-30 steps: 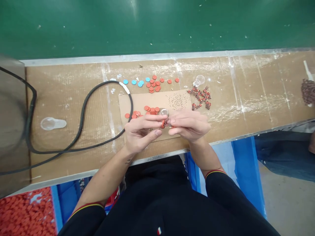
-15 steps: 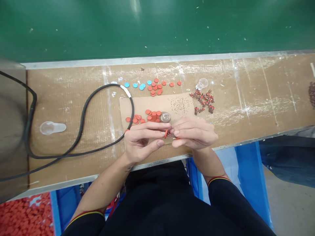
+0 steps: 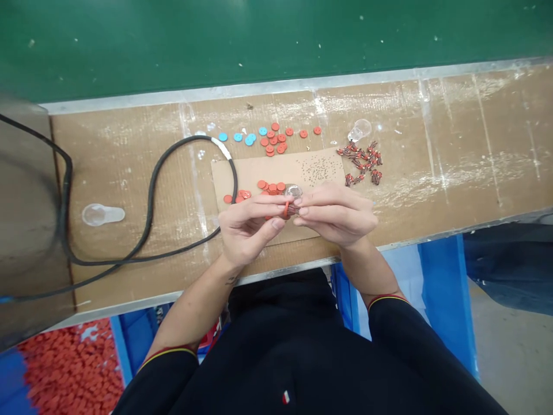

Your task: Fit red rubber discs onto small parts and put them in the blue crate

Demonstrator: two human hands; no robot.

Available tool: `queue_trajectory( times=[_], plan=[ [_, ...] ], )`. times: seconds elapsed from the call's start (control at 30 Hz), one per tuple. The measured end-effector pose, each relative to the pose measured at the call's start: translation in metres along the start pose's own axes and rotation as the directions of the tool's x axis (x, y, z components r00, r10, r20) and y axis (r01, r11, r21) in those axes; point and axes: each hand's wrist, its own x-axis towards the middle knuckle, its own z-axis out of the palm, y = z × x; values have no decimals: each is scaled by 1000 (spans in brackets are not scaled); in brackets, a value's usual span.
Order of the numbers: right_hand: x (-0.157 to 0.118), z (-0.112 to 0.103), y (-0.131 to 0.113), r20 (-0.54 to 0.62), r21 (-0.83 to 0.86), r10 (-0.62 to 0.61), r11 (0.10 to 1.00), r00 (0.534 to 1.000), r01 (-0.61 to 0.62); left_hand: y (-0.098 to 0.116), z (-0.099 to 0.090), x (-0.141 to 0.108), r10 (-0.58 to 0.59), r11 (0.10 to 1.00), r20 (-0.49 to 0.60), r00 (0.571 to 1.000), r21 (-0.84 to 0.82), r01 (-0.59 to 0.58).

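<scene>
My left hand (image 3: 248,227) pinches a small orange-red disc (image 3: 286,209) on edge between thumb and fingers. My right hand (image 3: 339,213) faces it, its fingertips closed on a small bunch of thin dark-red wires (image 3: 294,211) that meets the disc. Whether the two are joined, I cannot tell. Just beyond the fingers stands a small round clear container (image 3: 294,190), partly hidden. Red discs (image 3: 272,188) lie beside it on a cardboard sheet (image 3: 254,166), some covered by my left hand. Tiny dark bits (image 3: 319,168) are scattered over the sheet's right part.
Further back lie red two-holed discs (image 3: 275,140) and several blue discs (image 3: 250,139). A pile of red-and-dark wired pieces (image 3: 362,159) sits right, near a clear plastic scoop (image 3: 360,129). Another scoop (image 3: 102,214) and a looped black cable (image 3: 151,190) are left. Red parts fill a bin (image 3: 78,369) below.
The view has shifted and tilted a little. Both hands stay together at the disc and wires, which now sit slightly closer to the round container.
</scene>
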Motion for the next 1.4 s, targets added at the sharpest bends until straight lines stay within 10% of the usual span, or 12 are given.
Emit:
queue_trajectory(
  times=[1.4],
  plan=[
    [-7, 5, 3, -30, -107, -60, 993, 998, 56, -6, -2, -4, 54, 991, -13, 998, 127, -52]
  ],
)
